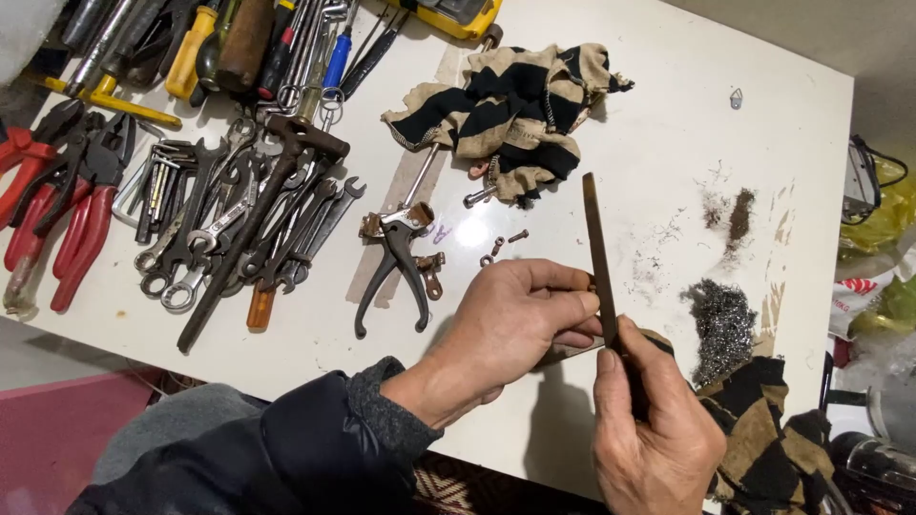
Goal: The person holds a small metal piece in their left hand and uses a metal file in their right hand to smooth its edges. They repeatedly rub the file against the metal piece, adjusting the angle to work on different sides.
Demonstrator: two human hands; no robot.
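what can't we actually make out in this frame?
Head view, the only one:
- Small part pinched in the left hand: hidden by its fingers; kind unclear.
- File: lower end and handle hidden inside the right hand.
- Tools along the top edge: cut off by the frame.
- Loose screws beside the pliers: too small to tell types.
- Striped rag at lower right: partly behind the right hand, cut off by the frame edge.

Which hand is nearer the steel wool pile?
Right. The right hand, gripping the file, sits just below-left of the steel wool; the left hand is farther left, beyond the file.
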